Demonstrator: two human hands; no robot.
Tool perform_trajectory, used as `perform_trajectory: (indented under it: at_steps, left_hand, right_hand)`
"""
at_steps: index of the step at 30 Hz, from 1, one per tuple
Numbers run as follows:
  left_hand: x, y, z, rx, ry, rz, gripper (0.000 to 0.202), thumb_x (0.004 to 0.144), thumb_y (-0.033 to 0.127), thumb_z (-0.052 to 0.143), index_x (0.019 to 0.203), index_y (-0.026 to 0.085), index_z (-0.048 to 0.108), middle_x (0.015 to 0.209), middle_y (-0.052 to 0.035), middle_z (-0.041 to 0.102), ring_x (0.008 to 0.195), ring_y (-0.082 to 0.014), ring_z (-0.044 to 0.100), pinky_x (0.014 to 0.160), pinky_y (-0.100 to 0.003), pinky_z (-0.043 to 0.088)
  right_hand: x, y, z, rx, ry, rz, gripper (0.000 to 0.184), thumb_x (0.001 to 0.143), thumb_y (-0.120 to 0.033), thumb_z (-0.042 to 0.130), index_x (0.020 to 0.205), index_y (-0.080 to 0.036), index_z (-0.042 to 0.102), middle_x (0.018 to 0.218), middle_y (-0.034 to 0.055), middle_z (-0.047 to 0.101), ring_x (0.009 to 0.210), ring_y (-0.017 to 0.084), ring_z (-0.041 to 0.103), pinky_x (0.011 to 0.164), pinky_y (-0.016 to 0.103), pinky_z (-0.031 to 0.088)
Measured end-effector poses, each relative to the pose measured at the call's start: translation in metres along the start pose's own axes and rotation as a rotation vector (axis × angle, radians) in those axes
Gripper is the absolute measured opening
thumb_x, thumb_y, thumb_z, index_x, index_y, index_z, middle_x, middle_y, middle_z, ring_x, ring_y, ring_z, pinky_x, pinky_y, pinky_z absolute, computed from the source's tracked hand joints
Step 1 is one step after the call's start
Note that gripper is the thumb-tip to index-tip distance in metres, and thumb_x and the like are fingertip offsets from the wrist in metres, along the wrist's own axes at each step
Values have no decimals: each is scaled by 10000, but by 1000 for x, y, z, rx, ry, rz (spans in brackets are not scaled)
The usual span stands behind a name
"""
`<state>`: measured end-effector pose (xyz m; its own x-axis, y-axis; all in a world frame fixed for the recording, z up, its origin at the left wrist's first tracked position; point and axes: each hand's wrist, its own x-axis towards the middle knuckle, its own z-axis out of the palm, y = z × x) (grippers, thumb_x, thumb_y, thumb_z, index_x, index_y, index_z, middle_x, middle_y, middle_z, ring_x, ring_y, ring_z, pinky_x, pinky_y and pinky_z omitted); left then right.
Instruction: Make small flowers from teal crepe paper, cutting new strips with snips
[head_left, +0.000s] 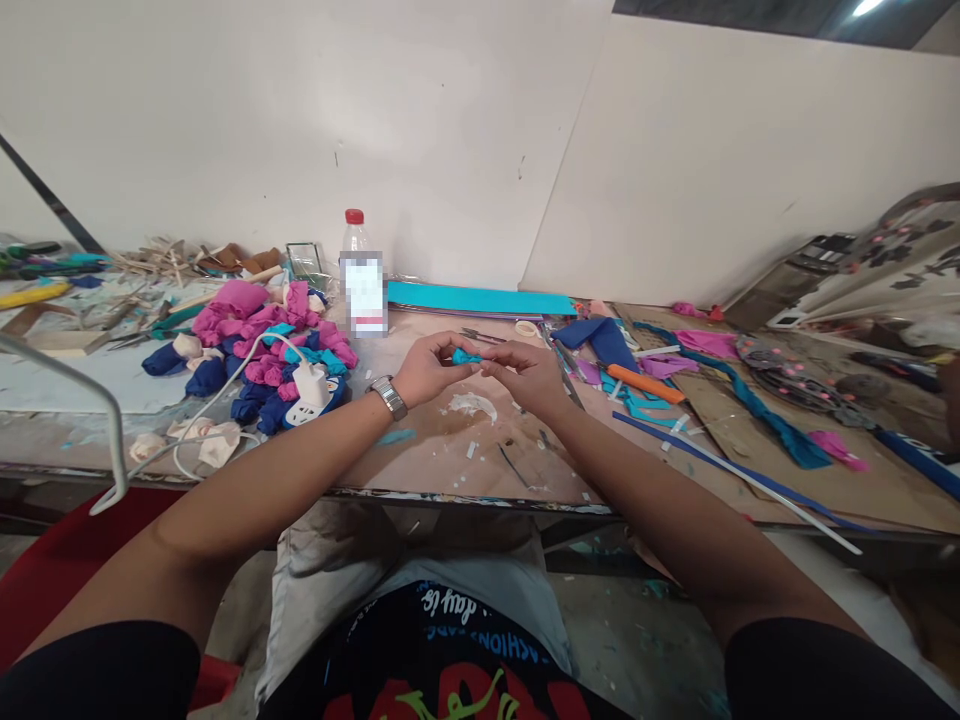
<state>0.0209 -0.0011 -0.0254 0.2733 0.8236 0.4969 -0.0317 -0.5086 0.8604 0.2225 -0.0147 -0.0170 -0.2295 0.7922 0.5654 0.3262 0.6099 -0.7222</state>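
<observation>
A small gathered piece of turquoise crepe paper (pixel 466 356) is pinched between my two hands over the middle of the table. My left hand (pixel 433 368), with a metal watch at the wrist, closes its fingertips on the piece's left side. From the other side, my right hand (pixel 526 374) grips its narrow twisted end between thumb and fingers. Left of my hands lies a heap of pink, navy and turquoise crepe paper pieces (pixel 274 340). A long turquoise paper strip (pixel 480 298) lies along the wall behind my hands.
A white power strip (pixel 306 405) with a plug and cord sits by the heap. A red-capped bottle (pixel 355 235) stands behind. An orange-handled cutter (pixel 646 384), paper scraps and a thin white stick (pixel 772 485) lie on the right. A tape roll (pixel 526 328) rests near the strip.
</observation>
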Motion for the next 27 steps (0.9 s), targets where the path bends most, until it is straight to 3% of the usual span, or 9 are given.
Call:
perform_trajectory:
  at_steps: [3,8,14,17,27]
  left_hand:
    - [1,-1,-1,7,-21,-9,313,718,375,859,897,162,717,852,-44,722,670,-114,560,633,-266,469]
    - [0,-3,1,-14,-25,-23,333,726,337,851,954,159,687,930,-55,726,732,-122,607,675,-268,493]
    - [0,-5,2,-175,-56,7,482,700,280,886,1080,186,605,1046,-71,732,911,-166,690,787,-288,530]
    - [1,-6,1,-210,-56,9,501,713,305,887,1102,194,593,1028,-67,739,900,-165,699,789,-290,526]
    - [-1,-1,2,-159,-47,-37,525,668,390,919,1052,187,624,894,-28,712,808,-155,666,750,-292,515]
  right_hand:
    - [1,-5,-1,-46,16,-41,231,872,-482,757,853,-256,800,751,32,747,706,203,698,733,361,569]
    - [2,-8,-2,-137,42,-124,182,888,-424,736,833,-257,784,803,40,761,750,208,685,759,367,560]
    - [2,5,0,-16,-10,-27,254,884,-484,725,908,-231,733,864,44,739,771,196,692,757,352,562]
    - [1,7,3,-1,-45,-12,283,897,-507,702,900,-224,707,843,39,713,748,186,677,747,346,553]
    - [1,-3,0,-161,-27,-152,265,909,-486,681,814,-241,715,843,58,710,728,193,621,681,356,520]
